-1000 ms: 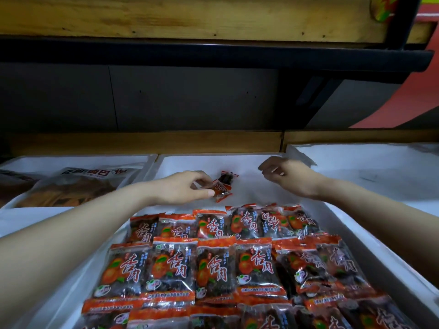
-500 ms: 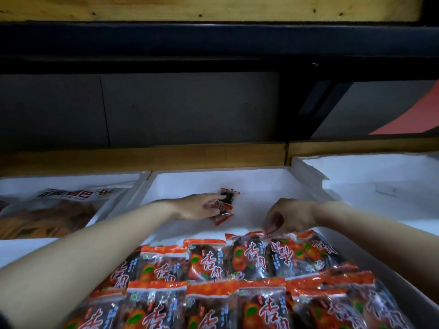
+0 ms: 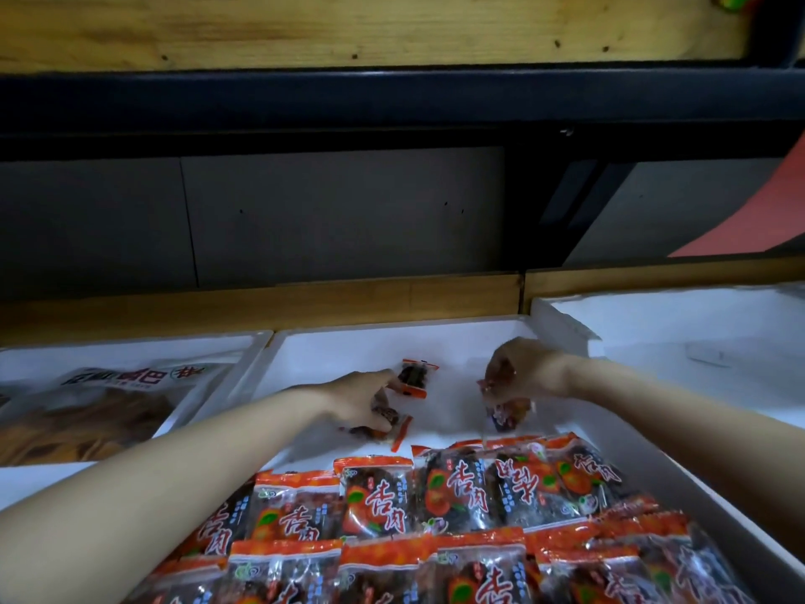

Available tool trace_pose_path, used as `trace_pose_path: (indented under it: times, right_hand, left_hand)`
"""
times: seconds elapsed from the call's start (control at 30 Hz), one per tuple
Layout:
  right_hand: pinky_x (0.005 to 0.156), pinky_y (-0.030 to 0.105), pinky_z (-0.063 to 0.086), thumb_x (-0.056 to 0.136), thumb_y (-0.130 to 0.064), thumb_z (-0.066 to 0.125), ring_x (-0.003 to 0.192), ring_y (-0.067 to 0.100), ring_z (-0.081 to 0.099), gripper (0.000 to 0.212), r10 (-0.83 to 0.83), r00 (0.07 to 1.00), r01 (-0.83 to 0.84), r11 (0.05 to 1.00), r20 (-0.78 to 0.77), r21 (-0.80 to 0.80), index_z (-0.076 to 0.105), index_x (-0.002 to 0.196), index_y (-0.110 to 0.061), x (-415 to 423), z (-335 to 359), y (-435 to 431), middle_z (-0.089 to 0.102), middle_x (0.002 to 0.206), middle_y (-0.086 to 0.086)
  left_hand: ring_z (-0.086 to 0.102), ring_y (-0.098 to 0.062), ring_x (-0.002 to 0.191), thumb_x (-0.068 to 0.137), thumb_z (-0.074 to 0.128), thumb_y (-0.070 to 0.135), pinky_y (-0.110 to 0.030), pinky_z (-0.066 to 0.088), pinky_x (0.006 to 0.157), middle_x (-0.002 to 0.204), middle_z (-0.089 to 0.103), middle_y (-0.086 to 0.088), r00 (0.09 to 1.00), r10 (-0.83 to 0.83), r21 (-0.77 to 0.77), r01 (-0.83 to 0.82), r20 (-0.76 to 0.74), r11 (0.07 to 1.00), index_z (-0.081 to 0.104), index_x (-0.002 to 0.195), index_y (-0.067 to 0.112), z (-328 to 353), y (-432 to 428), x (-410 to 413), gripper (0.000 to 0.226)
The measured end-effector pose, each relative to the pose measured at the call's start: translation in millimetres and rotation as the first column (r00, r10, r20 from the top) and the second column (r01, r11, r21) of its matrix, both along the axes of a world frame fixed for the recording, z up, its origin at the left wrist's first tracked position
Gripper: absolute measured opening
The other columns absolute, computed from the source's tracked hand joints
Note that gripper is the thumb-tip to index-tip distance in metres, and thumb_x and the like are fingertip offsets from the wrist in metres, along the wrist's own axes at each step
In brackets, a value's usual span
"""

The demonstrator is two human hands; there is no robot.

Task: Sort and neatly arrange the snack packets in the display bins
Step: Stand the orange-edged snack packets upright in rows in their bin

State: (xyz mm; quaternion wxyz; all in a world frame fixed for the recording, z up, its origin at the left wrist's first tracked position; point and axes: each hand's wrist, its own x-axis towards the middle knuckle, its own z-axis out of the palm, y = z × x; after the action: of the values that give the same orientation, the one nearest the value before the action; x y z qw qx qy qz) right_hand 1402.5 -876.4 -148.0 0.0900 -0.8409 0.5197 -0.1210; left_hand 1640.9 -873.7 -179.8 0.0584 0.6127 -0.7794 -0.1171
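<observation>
Rows of orange-and-dark snack packets [image 3: 379, 503] fill the near part of the middle white bin [image 3: 392, 337]. My left hand [image 3: 361, 398] reaches into the bin's bare far part and is closed on a small dark packet [image 3: 383, 422] under its fingers. Just beyond its fingertips lies another small packet [image 3: 414, 377], touching them or nearly so. My right hand [image 3: 527, 368] hovers to the right and pinches a clear packet [image 3: 507, 411] by its top edge, so it hangs above the rows.
The left white bin [image 3: 130, 346] holds a large bag of brown snacks [image 3: 87, 407]. A white bin [image 3: 653, 316] stands on the right. A wooden ledge [image 3: 392, 294] runs behind the bins, with a dark shelf rail overhead.
My right hand has picked a packet off the back row and lifted it. My left hand pulled back slightly, gripping one small packet while the other stays beyond its fingertips.
</observation>
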Motion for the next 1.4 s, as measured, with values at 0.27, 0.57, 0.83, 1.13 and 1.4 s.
trace_pose_path:
  times: [0.27,0.57,0.83,1.13,1.4]
  right_hand:
    - [0.067,0.022,0.048,0.086,-0.03,0.067,0.086,0.02,0.059,0.021,-0.009,0.965,0.038,0.993,0.261,-0.109,0.063,0.088,-0.01,8,17,12,0.064,0.094,0.007]
    - [0.056,0.019,0.056,0.086,-0.022,0.066,0.076,0.015,0.064,0.014,0.101,0.739,-0.182,0.982,0.666,0.053,0.06,0.078,-0.013,43,41,48,0.066,0.086,0.003]
    - [0.05,0.013,0.05,0.085,-0.025,0.067,0.063,0.005,0.061,0.014,0.208,0.68,-0.24,0.969,0.703,-0.054,0.061,0.074,-0.018,64,51,57,0.064,0.077,0.0]
    - [0.088,0.022,0.047,0.095,-0.027,0.052,0.111,0.019,0.057,0.027,0.266,0.908,-0.217,0.959,0.322,-0.182,0.056,0.12,-0.015,59,39,11,0.059,0.121,0.001]
    - [0.111,0.034,0.03,0.095,-0.017,0.054,0.138,0.021,0.031,0.069,0.238,0.964,-0.229,0.969,-0.117,0.089,0.014,0.15,-0.02,67,-14,-42,0.021,0.156,0.001]
  left_hand:
    - [0.057,-0.008,0.066,0.093,0.061,0.032,-0.021,0.048,0.063,0.078,0.06,0.006,1.0,0.014,0.006,-0.013,-0.011,1.0,0.061,0.092,0.019,23,19,11,0.013]
    - [0.069,-0.022,0.081,0.102,0.037,0.034,-0.032,0.058,0.054,0.094,0.07,-0.009,0.231,0.181,0.159,-0.111,-0.956,0.981,0.054,0.107,0.017,37,64,-11,0.025]
    - [0.071,-0.016,0.091,0.071,0.07,0.026,-0.03,0.058,0.075,0.105,0.073,-0.003,0.41,-0.026,0.011,0.088,-0.912,0.996,0.058,0.117,0.019,50,102,-3,0.048]
    - [0.068,-0.02,0.091,0.083,0.068,0.017,-0.03,0.059,0.067,0.101,0.07,-0.004,0.14,-0.054,-0.087,-0.238,-0.989,0.967,0.058,0.107,0.022,33,93,12,0.027]
    - [0.067,-0.021,0.092,0.082,0.069,0.019,-0.031,0.059,0.067,0.104,0.069,-0.006,0.073,-0.071,-0.089,-0.287,-0.995,0.954,0.057,0.106,0.022,30,86,22,0.027]
